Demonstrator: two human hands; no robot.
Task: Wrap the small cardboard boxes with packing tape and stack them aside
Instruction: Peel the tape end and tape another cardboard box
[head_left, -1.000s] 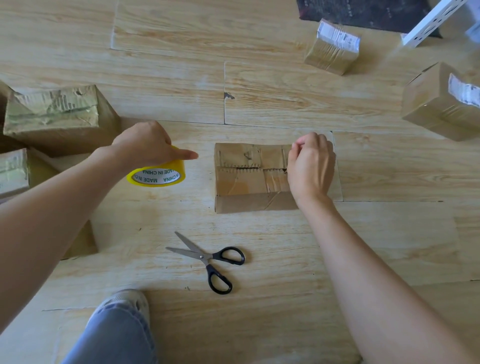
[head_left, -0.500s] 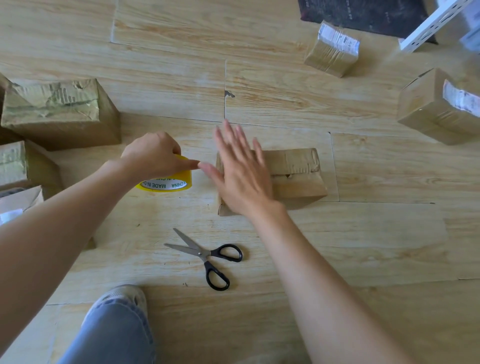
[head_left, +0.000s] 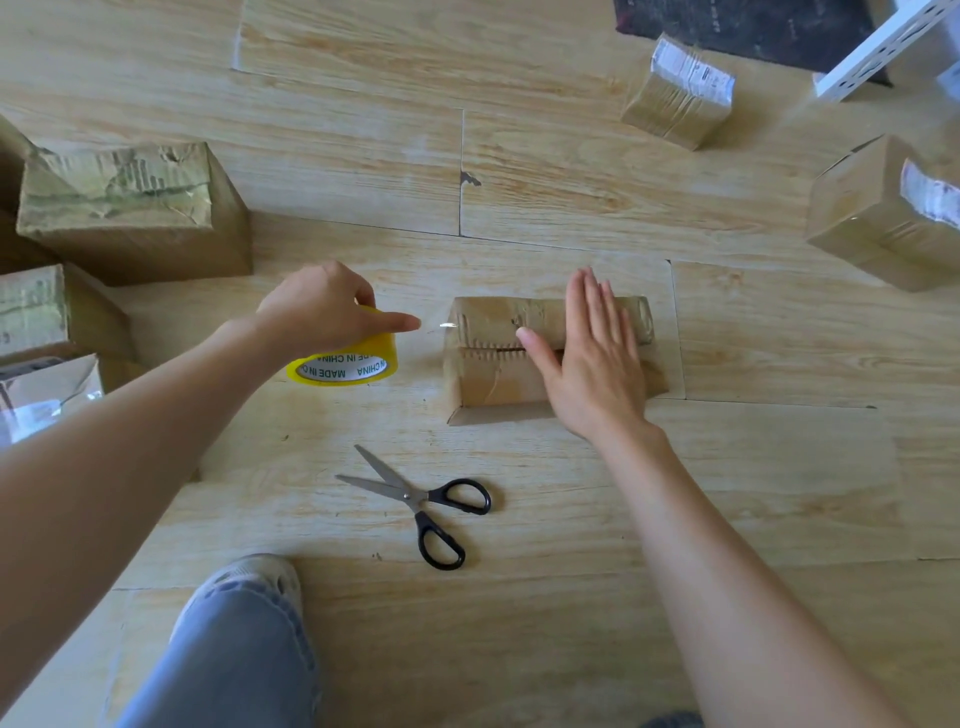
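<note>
Gripping the roll (head_left: 345, 364) from above with the left hand (head_left: 322, 306), forefinger stretched toward the box (head_left: 493, 364). Pressing flat on the box top with the right hand (head_left: 592, 364), fingers straight and together, thumb at the torn seam.

Lying on the floor (head_left: 571, 597) directly under the right hand and just right of the left, long axis running from hand to hand, along the seam. Possibly joined to the roll by a clear strip: only a faint glint shows in the gap, so hard to be sure.

Judged mid-wrap. Next, probably drawing the roll along that long axis or round the box, with the right hand, the nearer one, pinning and smoothing.

Ready for the cut: scissors (head_left: 415, 499), just bodyward of both hands. Out beyond the left hand, taped boxes (head_left: 130, 208); far beyond the right hand, more boxes (head_left: 675, 91).
</note>
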